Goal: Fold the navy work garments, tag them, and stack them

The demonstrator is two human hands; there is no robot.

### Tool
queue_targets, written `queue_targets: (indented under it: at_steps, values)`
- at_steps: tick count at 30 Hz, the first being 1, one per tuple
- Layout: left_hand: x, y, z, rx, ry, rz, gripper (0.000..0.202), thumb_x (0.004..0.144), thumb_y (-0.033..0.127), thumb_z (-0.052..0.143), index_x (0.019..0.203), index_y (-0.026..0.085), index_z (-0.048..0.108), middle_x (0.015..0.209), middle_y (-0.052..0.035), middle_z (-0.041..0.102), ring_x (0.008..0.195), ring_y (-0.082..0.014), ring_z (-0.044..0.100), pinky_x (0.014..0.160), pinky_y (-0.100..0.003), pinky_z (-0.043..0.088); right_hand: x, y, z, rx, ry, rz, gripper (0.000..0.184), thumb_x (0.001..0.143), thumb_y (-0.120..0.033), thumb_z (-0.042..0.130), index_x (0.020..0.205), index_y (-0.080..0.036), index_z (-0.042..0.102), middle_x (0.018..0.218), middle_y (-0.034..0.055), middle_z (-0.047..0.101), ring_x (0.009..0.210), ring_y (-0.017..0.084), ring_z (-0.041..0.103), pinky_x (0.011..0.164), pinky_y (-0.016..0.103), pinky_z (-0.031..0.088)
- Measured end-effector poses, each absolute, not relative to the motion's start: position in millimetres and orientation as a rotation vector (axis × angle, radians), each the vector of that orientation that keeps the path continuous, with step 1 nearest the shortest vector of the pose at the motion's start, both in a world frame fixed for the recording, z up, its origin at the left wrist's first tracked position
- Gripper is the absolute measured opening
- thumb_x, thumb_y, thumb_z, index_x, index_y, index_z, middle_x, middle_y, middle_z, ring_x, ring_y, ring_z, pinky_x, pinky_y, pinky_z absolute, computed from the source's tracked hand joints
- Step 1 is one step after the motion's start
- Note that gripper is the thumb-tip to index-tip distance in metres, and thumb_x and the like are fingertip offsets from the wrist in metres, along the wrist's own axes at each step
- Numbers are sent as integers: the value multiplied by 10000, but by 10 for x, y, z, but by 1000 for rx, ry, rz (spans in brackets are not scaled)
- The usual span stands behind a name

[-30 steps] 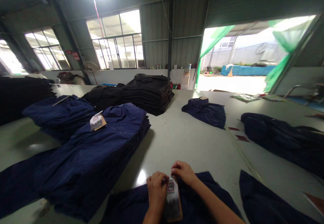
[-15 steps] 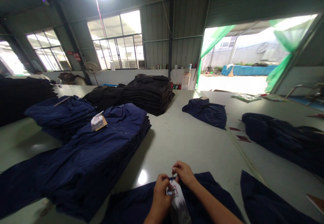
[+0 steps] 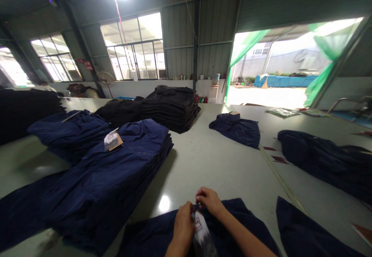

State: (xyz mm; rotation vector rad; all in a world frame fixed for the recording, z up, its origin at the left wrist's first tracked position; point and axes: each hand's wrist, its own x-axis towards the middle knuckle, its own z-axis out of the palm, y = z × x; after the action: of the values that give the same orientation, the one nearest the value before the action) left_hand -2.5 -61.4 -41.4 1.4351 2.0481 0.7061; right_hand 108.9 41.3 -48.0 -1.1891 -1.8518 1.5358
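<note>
Two bare hands work at the near edge of the head view, above a navy garment on a pale table. Between and just below them a tag lies tilted over the cloth, its printed face up. The right hand pinches a dark cord at the tag's top between thumb and finger. The left hand curls against the tag's upper left edge; its fingertips are partly hidden, so I cannot tell whether it grips.

To the left stands a navy stack, with a second tag on top. Behind it rises a black stack. A small navy bundle lies farther off, right of centre, near two dark red slips. Green curtains hang at the doorway beyond.
</note>
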Motion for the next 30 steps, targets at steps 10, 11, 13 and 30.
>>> queue_targets:
  at_steps: [10,11,13,30]
  values:
    - [-127,-451,-253,1333,1836,1090,256,642,36,410,803,216,496,664,49,536,655,-98,500,603,-192,342,1073,514,-533,-1199,-2060,1398,66,611,-230,574,644,-180,601,634,-7,626,631,129,537,608,234,396]
    - [-135,-424,-247,1311,1822,1108,266,629,27,411,796,216,496,647,57,525,642,-93,495,593,-188,340,1063,526,-524,-1192,-2067,1391,112,620,-235,569,706,-179,615,669,-2,634,640,131,538,616,236,400]
    - [-150,-376,-236,1275,1820,1128,291,592,5,417,777,214,497,612,70,496,617,-86,484,576,-183,338,1053,544,-493,-1153,-2097,1330,218,659,-255,542,849,-183,621,766,11,644,691,137,545,661,244,408]
    - [-126,-377,-320,1193,1963,1230,210,611,63,468,774,196,487,852,-7,528,815,-126,546,728,-231,435,1054,404,-240,-1380,-2413,1028,240,746,-224,464,916,-217,633,681,-7,642,644,124,548,612,220,373]
